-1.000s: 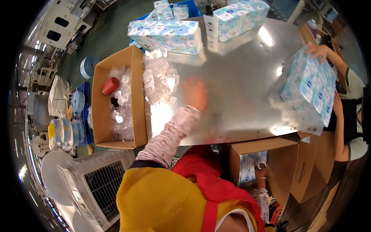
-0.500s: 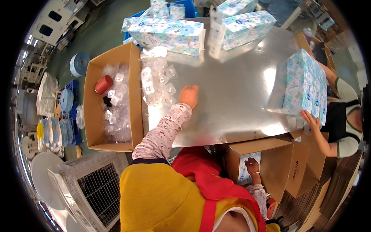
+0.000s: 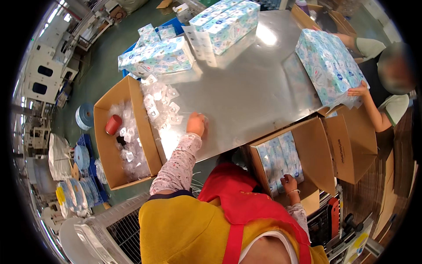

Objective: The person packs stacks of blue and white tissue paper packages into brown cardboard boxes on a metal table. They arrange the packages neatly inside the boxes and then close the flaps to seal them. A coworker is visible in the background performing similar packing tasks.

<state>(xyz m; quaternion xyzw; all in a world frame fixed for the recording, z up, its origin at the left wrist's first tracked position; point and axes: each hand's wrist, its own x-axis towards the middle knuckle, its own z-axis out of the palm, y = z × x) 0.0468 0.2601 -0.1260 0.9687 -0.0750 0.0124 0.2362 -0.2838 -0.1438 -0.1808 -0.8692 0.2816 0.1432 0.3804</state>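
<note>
- Since the frame half a second back, left hand (image 3: pixel 196 124) sits at much the same spot on the steel table (image 3: pixel 246 97); the co-worker's blue-patterned pack bundle (image 3: pixel 327 66) has shifted from the table's far right edge to a tilted position over the open carton.
- Left hand: palm down on the tabletop, fingers loosely curled over a clear plastic bag (image 3: pixel 201 119). Bag lies under and just ahead of the fingertips, touching them. Whether the fingers pinch it or only press on it cannot be told.
- Heap of small clear sachets (image 3: pixel 160 103) spreads on the table just left of that hand, running up to the cardboard box (image 3: pixel 110 145) at the table's left edge.
- Same box holds more sachets and a red cylinder (image 3: pixel 113 124).
- Right hand (image 3: pixel 289 183): lowered inside the open carton (image 3: pixel 316 149) at the table's near edge, fingers bent, resting on the blue tissue packs (image 3: pixel 281 158) stacked there. Grip not resolvable; contact with the top of a pack only.
- Co-worker's hand (image 3: pixel 358 91) at right steadies the pack bundle from its lower edge.
- Further tissue pack stacks (image 3: pixel 156 57) stand at the far side of the table, well apart from both hands.
</note>
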